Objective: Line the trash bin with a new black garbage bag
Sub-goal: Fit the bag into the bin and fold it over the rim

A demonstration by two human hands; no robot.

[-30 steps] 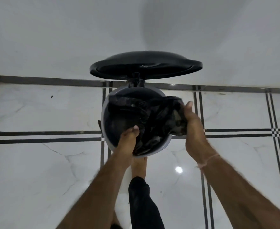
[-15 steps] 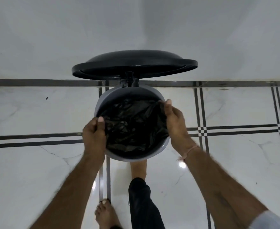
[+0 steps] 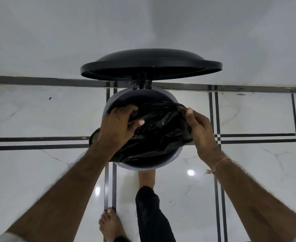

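A round grey trash bin (image 3: 176, 157) stands on the floor against the wall, its black lid (image 3: 150, 64) tipped up behind it. A crumpled black garbage bag (image 3: 159, 133) lies across the bin's mouth, bunched toward the near left side. My left hand (image 3: 117, 126) reaches over the left rim, fingers closed on the bag's plastic. My right hand (image 3: 200, 131) pinches the bag's edge at the bin's right rim. The far part of the bin's inside shows dark and bare.
White marble floor tiles (image 3: 39, 172) with black inlay lines surround the bin. A white wall (image 3: 143, 23) rises right behind it. My right foot (image 3: 146, 178) rests at the bin's base, my left foot (image 3: 110, 224) stands nearer on the floor.
My left hand moved from the near left rim over into the bin's mouth, gripping the bag. The bag has bunched toward the near side; my right hand stays at the right rim.
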